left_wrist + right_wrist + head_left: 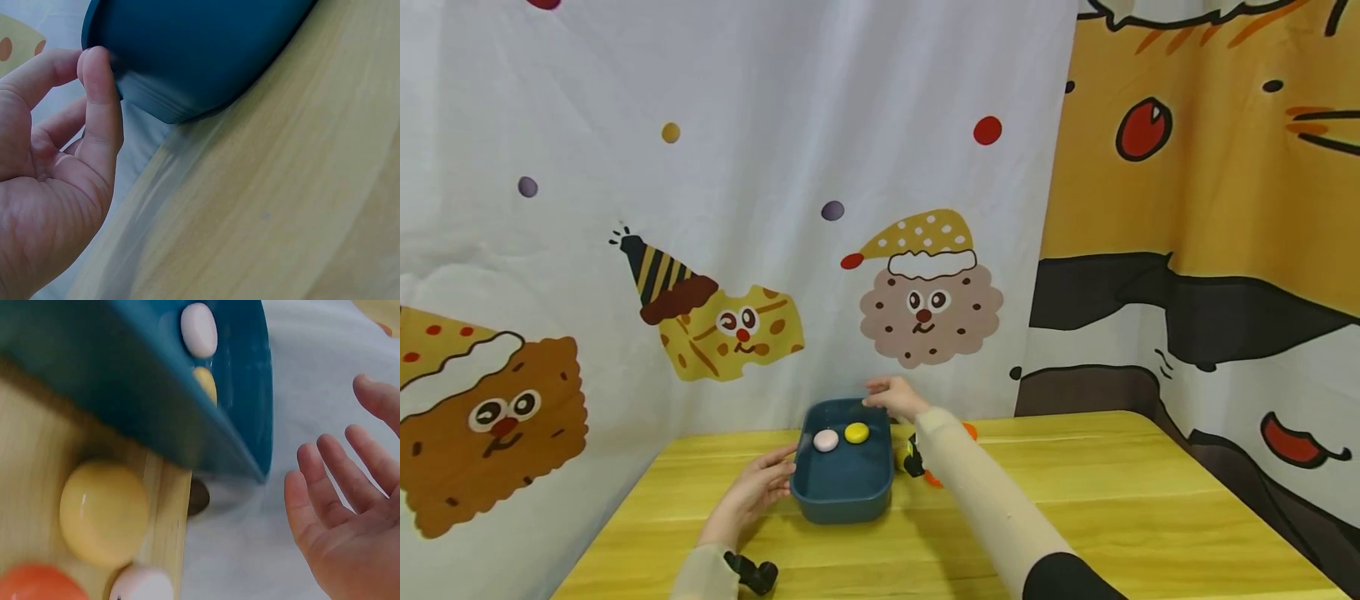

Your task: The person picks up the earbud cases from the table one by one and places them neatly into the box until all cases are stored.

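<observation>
My left hand pinches the near-left part of the blue box, its thumb and fingertips closed on the rim. The box lies directly to the right of that hand, and nearer to me and to the left of my right hand. My right hand is spread, its fingers parted and holding nothing; the right wrist view shows it apart from the box wall, just past the far right corner.

Inside the box, a pink piece and a yellow piece lie side by side, farther from me than my left hand and to its right; both are nearer to me than my right hand and left of it, the yellow one closer to it.

Below my right wrist, outside the box, a yellow ball rests on the wooden table near the wall, with an orange ball and a pale ball beside it, both cut off by the view's edge. Beyond both my hands hangs a printed curtain.
</observation>
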Demonstrator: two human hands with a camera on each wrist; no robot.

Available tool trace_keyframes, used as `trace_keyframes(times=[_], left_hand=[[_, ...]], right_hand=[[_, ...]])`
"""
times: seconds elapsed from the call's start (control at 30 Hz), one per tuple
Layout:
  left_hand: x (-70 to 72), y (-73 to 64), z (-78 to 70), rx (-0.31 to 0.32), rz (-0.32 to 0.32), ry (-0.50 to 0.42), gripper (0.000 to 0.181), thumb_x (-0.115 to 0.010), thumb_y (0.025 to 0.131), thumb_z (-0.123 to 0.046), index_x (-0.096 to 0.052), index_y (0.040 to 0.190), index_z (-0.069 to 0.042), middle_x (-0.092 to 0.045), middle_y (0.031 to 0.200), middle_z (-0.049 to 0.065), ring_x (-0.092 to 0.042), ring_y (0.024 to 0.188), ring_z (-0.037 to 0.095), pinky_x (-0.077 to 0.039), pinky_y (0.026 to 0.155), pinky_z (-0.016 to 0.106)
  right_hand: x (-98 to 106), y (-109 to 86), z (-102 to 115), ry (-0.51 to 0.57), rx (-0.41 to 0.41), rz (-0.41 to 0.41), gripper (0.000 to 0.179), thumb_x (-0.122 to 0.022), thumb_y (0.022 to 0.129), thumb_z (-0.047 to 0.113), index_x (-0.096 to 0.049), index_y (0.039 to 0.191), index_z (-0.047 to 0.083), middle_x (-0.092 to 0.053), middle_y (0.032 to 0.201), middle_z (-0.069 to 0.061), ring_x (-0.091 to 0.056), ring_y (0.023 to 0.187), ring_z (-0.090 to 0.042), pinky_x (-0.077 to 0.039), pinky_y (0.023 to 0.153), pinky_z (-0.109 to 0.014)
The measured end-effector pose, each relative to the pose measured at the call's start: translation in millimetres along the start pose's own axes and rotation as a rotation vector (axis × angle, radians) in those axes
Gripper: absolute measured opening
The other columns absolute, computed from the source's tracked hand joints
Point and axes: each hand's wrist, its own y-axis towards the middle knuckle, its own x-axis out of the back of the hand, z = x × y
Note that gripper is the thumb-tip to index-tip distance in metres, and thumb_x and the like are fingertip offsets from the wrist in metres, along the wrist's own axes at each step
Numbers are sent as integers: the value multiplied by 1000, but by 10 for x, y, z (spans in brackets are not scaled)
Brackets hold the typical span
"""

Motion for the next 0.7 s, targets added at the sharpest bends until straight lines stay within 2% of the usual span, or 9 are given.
trace_keyframes(times=[0.3,0.5,0.7], left_hand=[[28,8,3,-4,12,2,63,-57,98,-11,-26,150,5,-64,92,2,-61,67,10,-54,68,24],[38,19,-3,-3,21,18,64,-56,99,-12,-23,151,5,-64,96,4,-61,68,10,-54,69,24],[43,20,-4,0,24,2,62,-54,99,-10,-23,151,5,-63,94,4,-61,68,10,-54,68,24]], right_hand=[[318,-171,-155,-67,6,-35,48,-67,91,16,-55,135,-1,-54,133,-24,-57,114,-36,-41,98,-58],[530,-307,-293,-83,-47,-86,49,-68,90,17,-56,134,0,-56,132,-22,-58,111,-36,-42,96,-58],[726,-433,-470,-62,-80,-130,50,-67,89,12,-54,134,-5,-56,130,-25,-56,114,-37,-38,99,-60]])
